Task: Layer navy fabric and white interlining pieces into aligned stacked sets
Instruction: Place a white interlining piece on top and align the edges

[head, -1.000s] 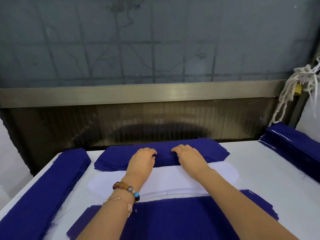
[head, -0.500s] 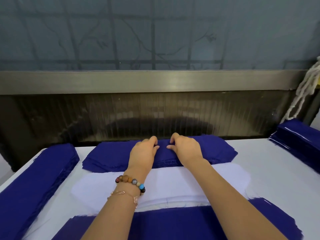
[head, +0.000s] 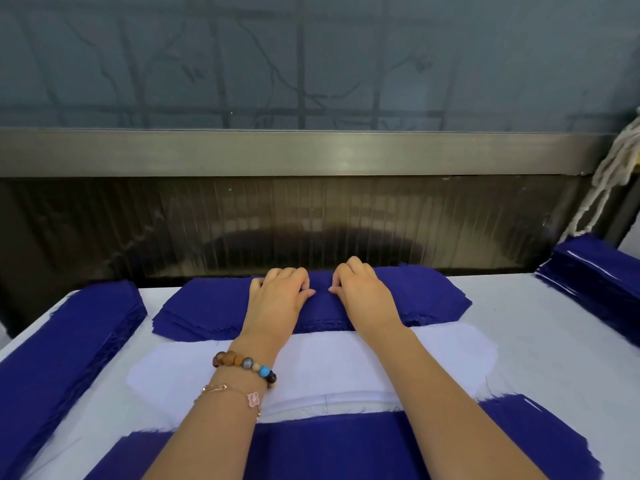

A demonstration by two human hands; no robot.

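Two pinches: left hand (head: 277, 301) and right hand (head: 369, 299) grip the navy pile's (head: 433, 299) top at the table's (head: 526, 317) far edge; lifting one layer for the white piece (head: 329, 362), I reckon.

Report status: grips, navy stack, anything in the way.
Both on far navy stack: left grip, right grip, fingers curled; hold on top ply unclear. White interlining flat, just nearer. Nothing else on the stack.
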